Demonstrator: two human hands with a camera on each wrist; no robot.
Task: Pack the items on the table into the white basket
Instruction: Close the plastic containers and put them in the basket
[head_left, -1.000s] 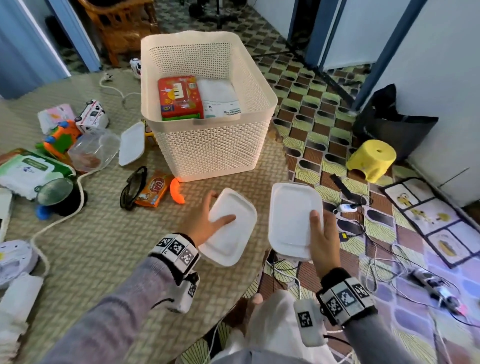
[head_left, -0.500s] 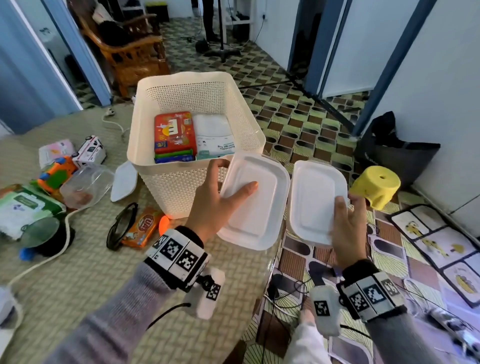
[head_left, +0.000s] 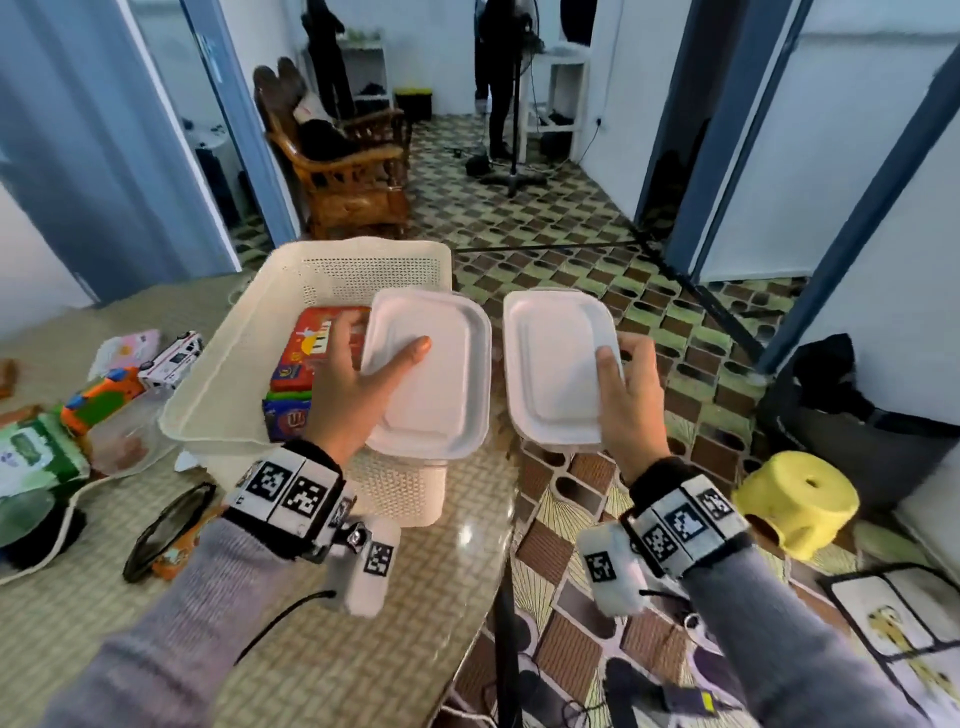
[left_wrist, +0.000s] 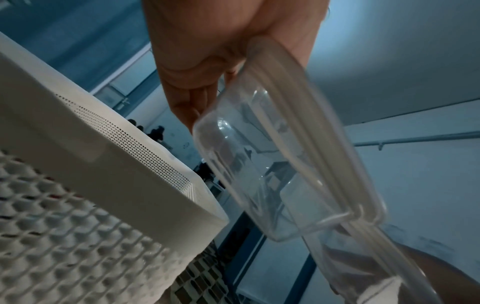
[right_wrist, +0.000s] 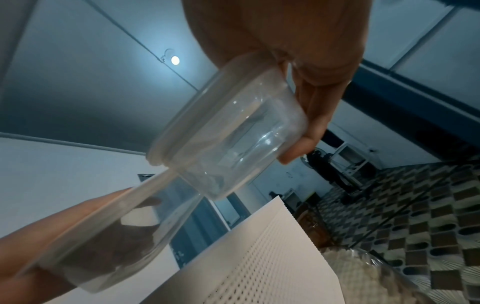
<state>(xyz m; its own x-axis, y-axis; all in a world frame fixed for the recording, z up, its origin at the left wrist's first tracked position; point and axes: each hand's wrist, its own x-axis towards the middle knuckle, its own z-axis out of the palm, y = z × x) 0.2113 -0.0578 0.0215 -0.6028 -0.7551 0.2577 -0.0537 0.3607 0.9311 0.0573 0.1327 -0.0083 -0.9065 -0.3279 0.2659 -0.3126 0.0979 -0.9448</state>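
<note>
With a boxed toy piano (head_left: 322, 347) already in the white basket (head_left: 218, 395), each hand's grip holds a lidded clear container (head_left: 428, 371) above it, while toys and wipes (head_left: 36, 457) remain on the desk (head_left: 311, 649).

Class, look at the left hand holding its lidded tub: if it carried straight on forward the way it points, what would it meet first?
Probably nothing solid: the left hand and its tub already hover over the basket, heading toward its far wall, though depth is unclear.

The desk (head_left: 322, 670) is covered by a checked cloth, on which a white basket (head_left: 218, 395), sunglasses (head_left: 166, 525), toy cars (head_left: 171, 358) and wipes (head_left: 31, 457) are laid.
</note>
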